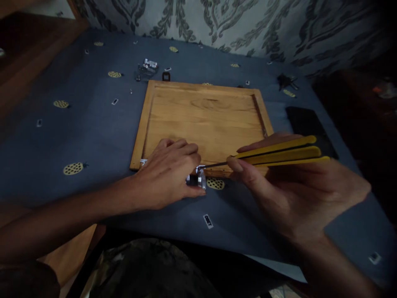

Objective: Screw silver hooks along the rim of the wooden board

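Observation:
A flat wooden panel (204,120) with a raised border lies on a blue patterned cloth (93,136). My left hand (169,174) is closed on a small metal hinge (197,180) at the panel's near edge. My right hand (291,190) grips a screwdriver with a yellow and black handle (279,154). Its thin tip points left and meets the hinge.
More small metal hardware (148,67) lies on the cloth beyond the panel's far left corner. A dark flat phone-like object (305,122) rests right of the panel, and dark screws or keys (287,80) lie at the far right. A patterned wall stands behind.

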`<act>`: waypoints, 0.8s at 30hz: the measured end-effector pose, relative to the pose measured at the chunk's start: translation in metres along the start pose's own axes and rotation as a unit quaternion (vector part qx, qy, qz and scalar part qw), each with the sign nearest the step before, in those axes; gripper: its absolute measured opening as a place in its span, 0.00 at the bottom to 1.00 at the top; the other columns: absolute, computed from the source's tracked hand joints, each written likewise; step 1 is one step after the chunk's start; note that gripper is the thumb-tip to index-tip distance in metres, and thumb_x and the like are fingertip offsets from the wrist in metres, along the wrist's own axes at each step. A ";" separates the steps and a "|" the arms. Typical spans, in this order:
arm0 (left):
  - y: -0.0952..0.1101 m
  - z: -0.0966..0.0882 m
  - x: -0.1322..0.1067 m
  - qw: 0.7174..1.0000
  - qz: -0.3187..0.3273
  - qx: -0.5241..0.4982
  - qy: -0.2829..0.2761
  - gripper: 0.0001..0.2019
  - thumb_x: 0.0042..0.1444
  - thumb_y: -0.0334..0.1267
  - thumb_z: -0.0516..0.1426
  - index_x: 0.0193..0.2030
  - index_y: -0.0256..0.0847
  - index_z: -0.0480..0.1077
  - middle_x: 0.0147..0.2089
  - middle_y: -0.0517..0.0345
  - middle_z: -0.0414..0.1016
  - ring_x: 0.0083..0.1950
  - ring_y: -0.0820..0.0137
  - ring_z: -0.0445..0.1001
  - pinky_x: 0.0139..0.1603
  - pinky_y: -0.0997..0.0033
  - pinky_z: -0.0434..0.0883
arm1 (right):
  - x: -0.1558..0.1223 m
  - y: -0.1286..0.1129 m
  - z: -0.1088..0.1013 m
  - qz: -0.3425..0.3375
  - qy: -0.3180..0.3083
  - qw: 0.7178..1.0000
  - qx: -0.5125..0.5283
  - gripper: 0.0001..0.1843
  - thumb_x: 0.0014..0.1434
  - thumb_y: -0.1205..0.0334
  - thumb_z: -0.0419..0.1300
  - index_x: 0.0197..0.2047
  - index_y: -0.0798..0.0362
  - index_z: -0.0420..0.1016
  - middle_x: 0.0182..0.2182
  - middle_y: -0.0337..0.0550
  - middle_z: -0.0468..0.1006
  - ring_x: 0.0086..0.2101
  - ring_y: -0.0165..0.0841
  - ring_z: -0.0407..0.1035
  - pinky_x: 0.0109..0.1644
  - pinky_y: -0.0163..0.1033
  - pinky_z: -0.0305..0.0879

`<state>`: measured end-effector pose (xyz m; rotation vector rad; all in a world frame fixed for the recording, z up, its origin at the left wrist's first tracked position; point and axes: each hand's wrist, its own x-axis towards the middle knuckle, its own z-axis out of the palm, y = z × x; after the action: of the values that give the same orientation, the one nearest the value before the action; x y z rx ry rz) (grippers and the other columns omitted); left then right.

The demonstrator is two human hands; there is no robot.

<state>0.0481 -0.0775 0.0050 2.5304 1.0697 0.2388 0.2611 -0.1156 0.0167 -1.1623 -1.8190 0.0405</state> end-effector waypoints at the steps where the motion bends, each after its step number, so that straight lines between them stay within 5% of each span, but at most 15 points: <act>1: 0.000 0.000 0.000 1.000 0.000 0.002 0.003 0.18 0.61 0.52 0.74 0.44 0.39 0.81 0.45 0.54 0.80 0.53 0.54 0.78 0.59 0.52 0.69 | 0.001 -0.001 -0.001 -0.018 -0.010 1.000 -0.013 0.12 0.65 0.56 0.76 0.34 0.43 0.79 0.27 0.34 0.82 0.26 0.37 0.77 0.29 0.44 0.67; 9: 0.001 -0.001 -0.001 1.000 0.000 0.001 0.002 0.16 0.63 0.50 0.73 0.43 0.40 0.80 0.49 0.54 0.82 0.56 0.54 0.78 0.59 0.53 0.68 | 0.007 -0.017 0.009 0.014 0.018 0.999 -0.038 0.21 0.66 0.54 0.75 0.28 0.45 0.70 0.20 0.31 0.75 0.20 0.32 0.70 0.25 0.43 0.62; 15: 0.003 -0.005 0.000 1.000 -0.013 -0.016 -0.009 0.15 0.62 0.49 0.74 0.43 0.40 0.80 0.46 0.55 0.80 0.53 0.56 0.77 0.60 0.54 0.67 | 0.007 -0.014 0.001 0.085 0.134 0.987 -0.018 0.11 0.59 0.55 0.80 0.32 0.42 0.84 0.26 0.36 0.80 0.28 0.37 0.73 0.33 0.46 0.64; 24: 0.001 -0.001 0.000 1.000 0.001 -0.002 0.017 0.15 0.62 0.50 0.73 0.41 0.40 0.79 0.45 0.55 0.81 0.52 0.56 0.78 0.57 0.55 0.68 | -0.003 -0.001 0.000 -0.003 0.032 0.998 -0.058 0.16 0.68 0.50 0.74 0.31 0.44 0.78 0.26 0.36 0.81 0.25 0.36 0.75 0.28 0.44 0.63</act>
<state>0.0485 -0.0780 0.0063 2.5314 1.0792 0.2847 0.2607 -0.1184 0.0150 -1.2254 -1.7863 -0.1057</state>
